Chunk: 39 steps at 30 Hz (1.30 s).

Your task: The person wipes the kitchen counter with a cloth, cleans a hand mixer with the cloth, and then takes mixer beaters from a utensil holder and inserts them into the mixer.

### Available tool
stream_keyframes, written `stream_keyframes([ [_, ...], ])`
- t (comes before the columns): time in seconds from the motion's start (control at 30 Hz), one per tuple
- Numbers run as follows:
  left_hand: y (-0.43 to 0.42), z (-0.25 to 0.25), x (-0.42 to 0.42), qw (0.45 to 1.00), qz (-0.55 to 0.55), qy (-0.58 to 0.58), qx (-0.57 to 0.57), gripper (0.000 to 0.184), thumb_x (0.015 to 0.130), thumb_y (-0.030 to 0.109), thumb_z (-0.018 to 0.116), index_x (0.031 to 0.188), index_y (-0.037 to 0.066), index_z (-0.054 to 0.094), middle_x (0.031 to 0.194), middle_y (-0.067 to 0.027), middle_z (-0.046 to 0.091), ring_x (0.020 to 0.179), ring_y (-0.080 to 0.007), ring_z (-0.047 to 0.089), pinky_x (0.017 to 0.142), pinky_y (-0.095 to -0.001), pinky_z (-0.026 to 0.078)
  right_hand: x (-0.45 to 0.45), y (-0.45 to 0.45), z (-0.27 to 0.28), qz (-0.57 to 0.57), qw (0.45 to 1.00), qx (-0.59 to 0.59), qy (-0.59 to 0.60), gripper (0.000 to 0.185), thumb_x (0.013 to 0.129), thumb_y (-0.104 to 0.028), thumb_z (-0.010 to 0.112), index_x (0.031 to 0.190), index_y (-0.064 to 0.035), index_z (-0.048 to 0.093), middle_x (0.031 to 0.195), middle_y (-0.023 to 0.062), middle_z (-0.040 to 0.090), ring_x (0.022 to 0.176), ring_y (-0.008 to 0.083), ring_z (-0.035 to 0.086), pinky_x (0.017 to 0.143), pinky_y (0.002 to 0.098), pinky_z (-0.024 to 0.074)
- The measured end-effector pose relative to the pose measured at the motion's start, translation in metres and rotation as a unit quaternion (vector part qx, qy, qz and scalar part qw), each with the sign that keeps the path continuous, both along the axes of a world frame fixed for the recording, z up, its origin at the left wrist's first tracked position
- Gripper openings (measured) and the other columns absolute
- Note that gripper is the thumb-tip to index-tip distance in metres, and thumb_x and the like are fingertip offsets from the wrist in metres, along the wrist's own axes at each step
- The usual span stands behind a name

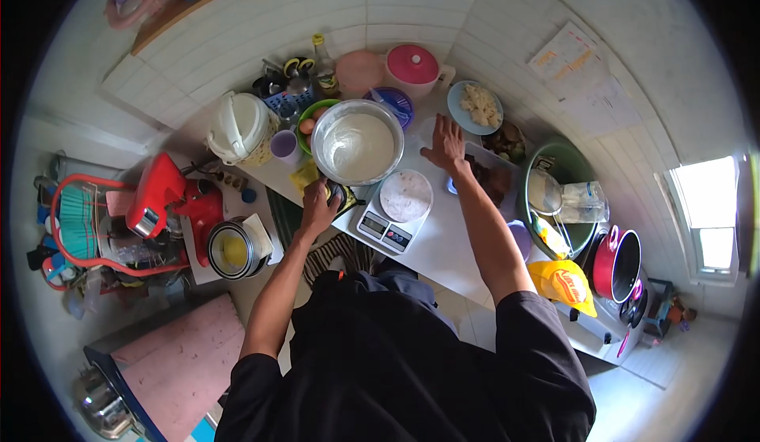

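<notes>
My left hand [319, 206] is at the front edge of the white table, its fingers closed on a small black-and-yellow packet [345, 197]. A large metal bowl [324, 155] with pale, creamy contents stands just beyond it. To the right of the packet, a digital kitchen scale [385, 232] carries a round, white-dusted dish [406, 196]. My right hand [446, 146] reaches across the table with fingers stretched out, and I see nothing in it. Near its fingertips is a light blue plate [461, 117] with pale lumps of food [480, 106].
Eggs [307, 126] sit in a green bowl behind the metal bowl. A pink-lidded container [412, 66] stands at the back. On the right are a green basin [582, 165], a yellow bag [564, 285] and a red pot [616, 265]. A red stand mixer [198, 204] is on the left.
</notes>
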State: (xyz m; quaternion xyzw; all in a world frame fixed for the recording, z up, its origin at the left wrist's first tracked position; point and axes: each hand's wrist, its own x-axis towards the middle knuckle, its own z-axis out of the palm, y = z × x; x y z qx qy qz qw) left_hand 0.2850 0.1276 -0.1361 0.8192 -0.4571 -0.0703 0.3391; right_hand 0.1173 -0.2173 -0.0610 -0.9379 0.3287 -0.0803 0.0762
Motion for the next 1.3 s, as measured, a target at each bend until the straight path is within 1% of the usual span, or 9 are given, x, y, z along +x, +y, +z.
stream_keyframes([
  [0.27, -0.006, 0.022, -0.016, 0.998, 0.011, 0.042, 0.039, 0.041, 0.089, 0.016, 0.070, 0.125, 0.003, 0.058, 0.118, -0.0184, 0.064, 0.111, -0.0368, 0.058, 0.097, -0.0482, 0.045, 0.009, -0.032, -0.009, 0.054, 0.997, -0.060, 0.005, 0.107, 0.066, -0.024, 0.088, 0.153, 0.0019, 0.031, 0.150, 0.0196, 0.038, 0.141, 0.0383, 0.034, 0.118, 0.0487, 0.0268],
  [0.47, -0.012, 0.022, -0.024, 0.977, -0.057, 0.205, 0.036, 0.027, 0.094, 0.019, 0.066, 0.113, 0.000, 0.062, 0.100, -0.0165, 0.073, 0.085, -0.0304, 0.070, 0.077, -0.0393, 0.056, 0.004, 0.001, 0.018, -0.016, 0.997, -0.056, 0.044, 0.105, 0.076, -0.027, 0.084, 0.157, 0.0005, 0.024, 0.161, 0.0217, 0.026, 0.149, 0.0420, 0.023, 0.120, 0.0544, 0.0208],
  [0.57, -0.014, 0.009, -0.032, 0.967, -0.087, 0.238, 0.020, 0.033, 0.093, 0.019, 0.068, 0.118, -0.001, 0.059, 0.099, -0.0170, 0.074, 0.083, -0.0279, 0.072, 0.075, -0.0374, 0.057, -0.013, 0.023, 0.002, -0.017, 0.988, -0.060, -0.144, 0.096, 0.083, -0.026, 0.079, 0.157, -0.0010, 0.023, 0.160, 0.0224, 0.029, 0.147, 0.0432, 0.025, 0.120, 0.0542, 0.0217],
  [0.73, -0.014, 0.001, -0.042, 0.958, -0.138, 0.231, 0.097, 0.065, 0.086, 0.024, 0.079, 0.138, 0.001, 0.049, 0.125, -0.0197, 0.065, 0.096, -0.0272, 0.070, 0.081, -0.0384, 0.057, -0.066, 0.087, 0.022, -0.014, 0.983, -0.008, -0.185, 0.083, 0.088, -0.025, 0.074, 0.155, -0.0044, 0.030, 0.154, 0.0206, 0.038, 0.144, 0.0410, 0.031, 0.119, 0.0513, 0.0266],
  [0.8, -0.018, 0.005, -0.043, 0.952, -0.168, 0.225, 0.124, 0.077, 0.082, 0.025, 0.082, 0.144, 0.002, 0.042, 0.133, -0.0223, 0.060, 0.111, -0.0358, 0.065, 0.091, -0.0440, 0.054, -0.087, 0.112, 0.017, -0.017, 0.981, 0.003, -0.195, 0.082, 0.087, -0.024, 0.075, 0.154, -0.0039, 0.032, 0.151, 0.0207, 0.040, 0.143, 0.0412, 0.033, 0.118, 0.0506, 0.0289],
  [0.9, -0.015, 0.011, -0.045, 0.940, -0.206, 0.218, 0.161, 0.083, 0.080, 0.023, 0.082, 0.145, 0.003, 0.036, 0.134, -0.0242, 0.057, 0.123, -0.0447, 0.056, 0.101, -0.0478, 0.048, -0.116, 0.152, 0.004, -0.040, 0.984, 0.036, -0.169, 0.082, 0.088, -0.028, 0.075, 0.153, -0.0027, 0.032, 0.149, 0.0205, 0.042, 0.142, 0.0403, 0.035, 0.117, 0.0494, 0.0306],
  [1.17, 0.008, 0.001, -0.053, 0.936, -0.248, 0.204, 0.145, 0.093, 0.071, 0.008, 0.086, 0.147, 0.003, 0.033, 0.135, -0.0233, 0.050, 0.129, -0.0423, 0.048, 0.107, -0.0462, 0.044, -0.161, 0.232, -0.038, -0.071, 0.985, 0.143, -0.062, 0.116, 0.077, -0.052, 0.082, 0.155, 0.0069, 0.020, 0.154, 0.0288, 0.033, 0.143, 0.0460, 0.030, 0.119, 0.0517, 0.0285],
  [1.27, 0.015, -0.009, -0.061, 0.956, -0.238, 0.146, 0.093, 0.094, 0.073, 0.006, 0.085, 0.150, 0.004, 0.031, 0.135, -0.0197, 0.052, 0.116, -0.0366, 0.058, 0.092, -0.0432, 0.051, -0.165, 0.253, -0.053, -0.065, 0.983, 0.169, -0.026, 0.124, 0.070, -0.055, 0.085, 0.153, 0.0088, 0.019, 0.154, 0.0309, 0.029, 0.144, 0.0478, 0.027, 0.119, 0.0535, 0.0267],
  [1.3, 0.017, -0.010, -0.063, 0.962, -0.238, 0.105, 0.088, 0.093, 0.072, 0.005, 0.085, 0.149, 0.006, 0.031, 0.132, -0.0222, 0.052, 0.118, -0.0414, 0.054, 0.096, -0.0466, 0.048, -0.164, 0.261, -0.054, -0.066, 0.984, 0.168, -0.019, 0.122, 0.070, -0.053, 0.086, 0.153, 0.0091, 0.020, 0.154, 0.0306, 0.029, 0.144, 0.0474, 0.027, 0.119, 0.0535, 0.0267],
])
